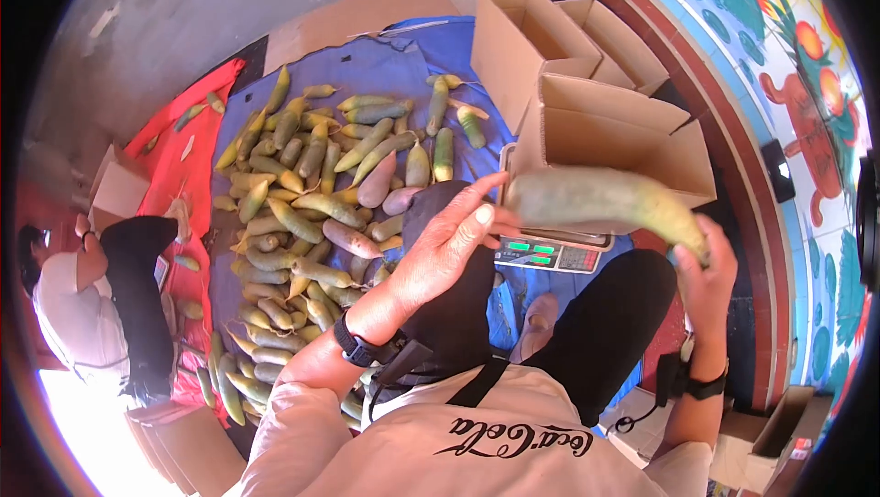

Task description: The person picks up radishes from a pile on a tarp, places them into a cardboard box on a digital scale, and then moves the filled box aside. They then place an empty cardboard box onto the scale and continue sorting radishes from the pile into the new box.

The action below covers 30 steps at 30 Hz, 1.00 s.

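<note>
A large green radish (600, 199), blurred by motion, lies crosswise in front of my body above the scale. My right hand (706, 268) grips its yellowish tapered end on the right. My left hand (463, 231) is stretched toward the thick end, thumb and fingers spread, fingertips right at its tip. Beneath the radish sits a digital scale (550, 257) with lit green displays. An open cardboard box (623, 130) stands at the scale, just beyond the radish.
A big pile of radishes (312, 213), mostly green and a few pinkish, covers the blue sheet (385, 61) to the left. More open boxes (527, 34) stand at the back. A person (101, 304) sits at far left by a red sheet (179, 176). A painted wall runs along the right.
</note>
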Each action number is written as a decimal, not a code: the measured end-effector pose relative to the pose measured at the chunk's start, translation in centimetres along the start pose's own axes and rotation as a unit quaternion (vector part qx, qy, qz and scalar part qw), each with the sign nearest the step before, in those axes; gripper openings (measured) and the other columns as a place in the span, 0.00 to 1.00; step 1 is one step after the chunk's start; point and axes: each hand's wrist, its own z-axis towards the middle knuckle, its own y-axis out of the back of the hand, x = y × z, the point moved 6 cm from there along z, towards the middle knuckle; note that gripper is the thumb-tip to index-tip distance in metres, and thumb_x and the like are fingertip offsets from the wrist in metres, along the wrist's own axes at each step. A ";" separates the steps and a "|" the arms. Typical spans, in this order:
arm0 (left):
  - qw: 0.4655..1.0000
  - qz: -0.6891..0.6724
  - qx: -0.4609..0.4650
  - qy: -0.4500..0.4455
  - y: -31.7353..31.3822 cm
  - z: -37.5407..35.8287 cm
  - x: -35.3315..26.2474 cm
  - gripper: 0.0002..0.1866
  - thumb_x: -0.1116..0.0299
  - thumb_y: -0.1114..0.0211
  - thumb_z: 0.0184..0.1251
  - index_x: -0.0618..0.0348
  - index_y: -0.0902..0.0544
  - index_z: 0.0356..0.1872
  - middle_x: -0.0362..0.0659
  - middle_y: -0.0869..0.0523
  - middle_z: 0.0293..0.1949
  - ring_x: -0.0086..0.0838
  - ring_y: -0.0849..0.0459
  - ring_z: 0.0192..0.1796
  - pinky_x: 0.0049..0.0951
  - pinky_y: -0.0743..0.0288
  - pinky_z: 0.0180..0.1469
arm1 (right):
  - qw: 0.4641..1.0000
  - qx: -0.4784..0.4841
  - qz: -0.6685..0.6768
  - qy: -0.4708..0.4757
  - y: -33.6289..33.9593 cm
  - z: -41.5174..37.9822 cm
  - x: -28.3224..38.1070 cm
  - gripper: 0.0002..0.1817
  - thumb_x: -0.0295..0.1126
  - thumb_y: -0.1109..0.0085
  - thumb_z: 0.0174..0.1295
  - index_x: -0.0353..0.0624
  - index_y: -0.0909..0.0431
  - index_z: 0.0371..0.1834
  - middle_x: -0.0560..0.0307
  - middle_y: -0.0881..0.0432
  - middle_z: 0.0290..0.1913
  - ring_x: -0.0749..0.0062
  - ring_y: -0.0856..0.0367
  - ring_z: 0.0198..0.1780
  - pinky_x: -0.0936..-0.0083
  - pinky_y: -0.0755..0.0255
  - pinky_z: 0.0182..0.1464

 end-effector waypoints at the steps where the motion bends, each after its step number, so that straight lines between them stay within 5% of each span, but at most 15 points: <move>1: 1.000 0.014 -0.013 0.000 0.0 0.2 0.1 0.33 0.47 0.56 0.73 0.63 0.42 0.68 0.50 0.23 0.52 0.35 0.22 0.54 0.32 0.30 0.55 | 1.000 -0.011 -0.018 0.002 0.7 1.0 -0.1 0.18 0.29 0.41 0.55 0.33 0.26 0.47 0.49 0.20 0.39 0.66 0.22 0.41 0.72 0.30 0.46; 7: 1.000 0.000 -0.027 0.013 1.0 0.4 1.9 0.19 0.62 0.52 0.75 0.64 0.31 0.58 0.49 0.19 0.48 0.34 0.21 0.54 0.33 0.29 0.58 | 0.988 -0.064 -0.138 0.039 1.7 7.2 -6.2 0.17 0.31 0.42 0.57 0.34 0.26 0.48 0.43 0.20 0.37 0.55 0.20 0.38 0.67 0.29 0.42; 10: 0.998 -0.023 -0.049 0.012 0.8 0.6 2.4 0.15 0.66 0.52 0.75 0.65 0.29 0.54 0.49 0.18 0.46 0.32 0.20 0.52 0.31 0.28 0.57 | 0.958 -0.036 -0.284 0.035 -0.4 9.6 -9.1 0.16 0.33 0.41 0.56 0.36 0.25 0.45 0.39 0.21 0.38 0.47 0.22 0.42 0.61 0.28 0.43; 13: 0.998 0.010 -0.056 -0.003 0.6 0.8 2.9 0.11 0.71 0.50 0.73 0.65 0.27 0.51 0.47 0.17 0.44 0.28 0.19 0.50 0.27 0.26 0.54 | 0.913 0.097 -0.397 -0.020 -3.7 12.2 -13.2 0.15 0.34 0.42 0.56 0.39 0.24 0.45 0.39 0.20 0.37 0.45 0.21 0.43 0.56 0.28 0.46; 17: 0.998 0.013 -0.059 -0.020 0.1 0.8 2.6 0.11 0.72 0.49 0.72 0.65 0.27 0.50 0.46 0.17 0.44 0.26 0.20 0.50 0.27 0.26 0.53 | 0.914 0.152 -0.376 0.001 -7.0 14.3 -16.4 0.14 0.35 0.43 0.57 0.38 0.22 0.41 0.38 0.20 0.38 0.44 0.21 0.42 0.56 0.29 0.46; 19: 0.997 0.033 -0.063 -0.025 0.1 0.9 2.4 0.10 0.72 0.49 0.72 0.65 0.27 0.50 0.45 0.17 0.43 0.25 0.20 0.50 0.26 0.27 0.53 | 0.914 0.239 -0.306 -0.120 -8.6 15.0 -18.9 0.13 0.35 0.44 0.57 0.36 0.20 0.36 0.38 0.20 0.37 0.44 0.21 0.42 0.57 0.30 0.46; 22: 0.996 0.049 -0.067 -0.038 0.2 0.7 2.4 0.10 0.72 0.47 0.71 0.64 0.27 0.49 0.45 0.17 0.42 0.23 0.20 0.50 0.23 0.27 0.52 | 0.947 0.220 -0.218 -0.085 -9.9 15.3 -21.9 0.11 0.34 0.46 0.58 0.35 0.21 0.33 0.38 0.20 0.34 0.45 0.21 0.40 0.60 0.30 0.43; 26: 0.994 0.047 -0.075 -0.061 0.4 0.6 2.4 0.10 0.72 0.47 0.71 0.64 0.27 0.49 0.44 0.17 0.42 0.23 0.19 0.49 0.23 0.26 0.51 | 0.888 0.286 -0.352 -0.073 -9.2 14.6 -22.0 0.11 0.33 0.48 0.59 0.35 0.22 0.34 0.40 0.20 0.31 0.48 0.21 0.38 0.63 0.29 0.41; 28: 0.995 0.034 -0.065 -0.069 0.4 0.5 2.4 0.10 0.71 0.47 0.71 0.64 0.27 0.48 0.44 0.17 0.42 0.22 0.19 0.49 0.23 0.26 0.51 | 0.948 0.143 -0.263 -0.108 -6.7 13.4 -16.7 0.10 0.32 0.49 0.60 0.36 0.23 0.36 0.44 0.21 0.30 0.53 0.20 0.35 0.66 0.29 0.38; 29: 0.996 0.020 -0.060 -0.058 0.5 0.3 2.2 0.10 0.71 0.47 0.72 0.65 0.27 0.48 0.45 0.17 0.42 0.25 0.19 0.49 0.25 0.26 0.52 | 0.947 0.147 -0.264 -0.106 -6.4 12.6 -16.4 0.10 0.32 0.49 0.60 0.36 0.23 0.36 0.44 0.21 0.30 0.53 0.20 0.35 0.66 0.29 0.38; 30: 0.996 0.017 -0.063 -0.055 0.6 0.3 2.5 0.10 0.71 0.47 0.72 0.65 0.27 0.48 0.45 0.17 0.42 0.25 0.19 0.49 0.25 0.26 0.52 | 0.959 0.095 -0.263 -0.053 -5.7 12.0 -15.4 0.09 0.31 0.49 0.61 0.37 0.23 0.38 0.46 0.21 0.31 0.56 0.20 0.34 0.67 0.29 0.38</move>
